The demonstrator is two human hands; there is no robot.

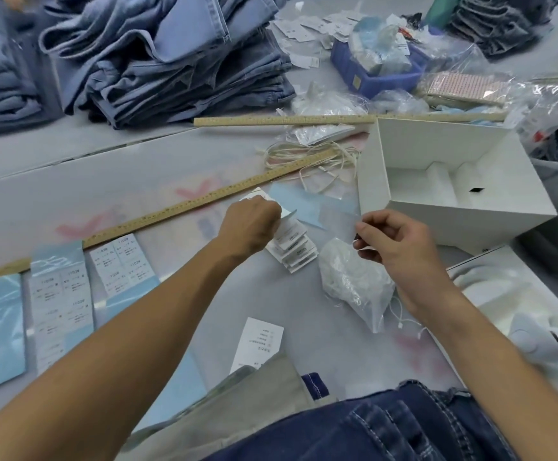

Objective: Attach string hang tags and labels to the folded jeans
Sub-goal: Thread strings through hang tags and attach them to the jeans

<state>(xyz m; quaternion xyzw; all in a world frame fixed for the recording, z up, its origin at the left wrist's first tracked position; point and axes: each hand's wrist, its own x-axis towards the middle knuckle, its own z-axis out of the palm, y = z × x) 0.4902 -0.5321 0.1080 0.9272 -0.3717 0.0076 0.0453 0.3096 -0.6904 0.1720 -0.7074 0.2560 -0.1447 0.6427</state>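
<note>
Now tags (pixel 292 249) beside left hand (pixel 251 224) grip

Stack of tags (pixel 292 251) between ruler (pixel 184 204) and box (pixel 450 181), jeans (pixel 177 61) behind.

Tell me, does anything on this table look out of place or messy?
Yes. Loose cream strings lie tangled over the wooden ruler, and small white tags are scattered beside the blue bin.

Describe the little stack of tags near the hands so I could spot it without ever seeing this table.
Find the big white box on the right, then look down-left between the two hands. The stack of white tags lies fanned out just right of the left hand. Unlike the crumpled plastic bag beside it, it is flat printed card.
</note>
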